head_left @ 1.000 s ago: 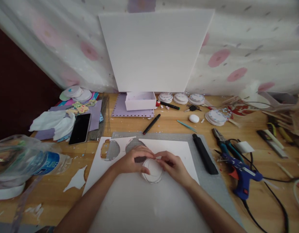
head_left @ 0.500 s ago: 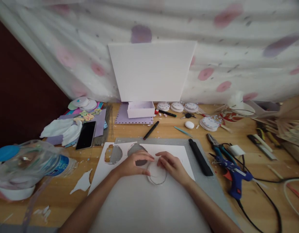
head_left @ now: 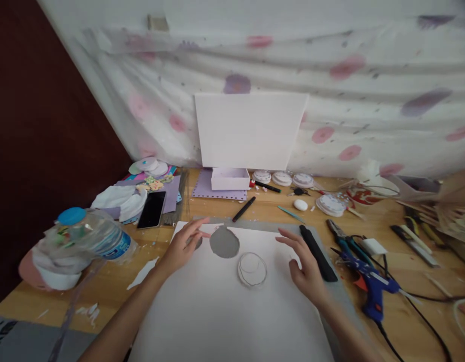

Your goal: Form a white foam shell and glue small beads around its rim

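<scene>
A white disc (head_left: 252,270) with pencil-like circles on it lies on a large white sheet (head_left: 224,311). To its left my left hand (head_left: 185,246) hovers over the sheet with fingers apart, partly covering one of the cut-out holes. A second round hole (head_left: 224,242) shows grey mat through it, just right of that hand. My right hand (head_left: 302,266) is on the other side of the disc, fingers spread and holding nothing. Neither hand touches the disc.
A grey mat (head_left: 333,301) lies under the sheet. Black roll-like object (head_left: 318,254), pliers (head_left: 337,234) and a blue glue gun (head_left: 371,286) with its cord are at right. A plastic bottle (head_left: 104,236) and phone (head_left: 152,210) sit left. Behind stand a white box (head_left: 230,182) and white panel (head_left: 251,130).
Both hands have let go of the white disc and moved apart, left hand leftward and right hand rightward. The disc now lies uncovered. The camera view has tilted upward.
</scene>
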Tool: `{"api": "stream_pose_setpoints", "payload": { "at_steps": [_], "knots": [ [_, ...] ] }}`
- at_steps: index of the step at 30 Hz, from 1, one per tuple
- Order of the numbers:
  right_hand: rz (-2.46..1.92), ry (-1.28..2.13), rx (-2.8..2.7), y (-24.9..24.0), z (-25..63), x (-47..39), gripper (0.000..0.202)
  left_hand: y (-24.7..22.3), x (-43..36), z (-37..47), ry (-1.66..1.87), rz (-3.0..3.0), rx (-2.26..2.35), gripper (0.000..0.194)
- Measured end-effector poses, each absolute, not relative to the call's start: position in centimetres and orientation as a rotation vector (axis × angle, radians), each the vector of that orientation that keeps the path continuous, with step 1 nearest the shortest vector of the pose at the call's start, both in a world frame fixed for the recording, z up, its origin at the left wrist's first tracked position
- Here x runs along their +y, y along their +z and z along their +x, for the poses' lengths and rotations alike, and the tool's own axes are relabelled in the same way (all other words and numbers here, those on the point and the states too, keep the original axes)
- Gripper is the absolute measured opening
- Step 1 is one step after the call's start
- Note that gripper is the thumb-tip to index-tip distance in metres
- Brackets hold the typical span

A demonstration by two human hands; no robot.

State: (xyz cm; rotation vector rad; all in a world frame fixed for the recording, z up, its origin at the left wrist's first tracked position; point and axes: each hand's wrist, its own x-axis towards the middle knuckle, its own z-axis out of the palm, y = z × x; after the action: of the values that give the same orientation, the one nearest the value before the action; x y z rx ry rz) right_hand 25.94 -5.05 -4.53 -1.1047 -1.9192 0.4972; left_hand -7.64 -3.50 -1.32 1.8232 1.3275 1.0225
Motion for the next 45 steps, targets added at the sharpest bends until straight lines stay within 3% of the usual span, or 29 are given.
{"api": "stream_pose_setpoints", "payload": {
  "at_steps": [7, 12, 17, 22, 41, 45],
  "knots": [
    [-1.115, 0.502, -1.810, -4.9, 25.1, -3.9, 0.041, -0.6, -0.5, -8.4, 1.051, 1.896, 1.649, 0.049],
    [-1.041, 0.674, -1.936, -5.7, 23.2, -4.8, 0.028, 0.0, 6.4, -7.3, 1.038, 2.163, 1.634, 0.020],
    [-1.014, 0.813, -2.108, -6.1, 22.2, -5.9, 0.030, -0.9, 14.1, -4.7, 0.899, 2.381, 1.682, 0.044],
    [-1.036, 0.865, -2.087, -6.2, 22.4, -5.5, 0.033, -1.2, 17.5, -3.6, 0.709, 2.544, 1.688, 0.016],
    [-1.002, 0.892, -2.063, -6.3, 22.9, -4.9, 0.035, 5.7, 10.7, -8.5, 0.526, 2.857, 1.677, 0.019],
    [-1.125, 0.612, -1.994, -5.6, 25.3, -2.3, 0.028, 5.9, 5.2, -9.1, 0.646, 2.885, 1.570, 0.014]
  ]
}}
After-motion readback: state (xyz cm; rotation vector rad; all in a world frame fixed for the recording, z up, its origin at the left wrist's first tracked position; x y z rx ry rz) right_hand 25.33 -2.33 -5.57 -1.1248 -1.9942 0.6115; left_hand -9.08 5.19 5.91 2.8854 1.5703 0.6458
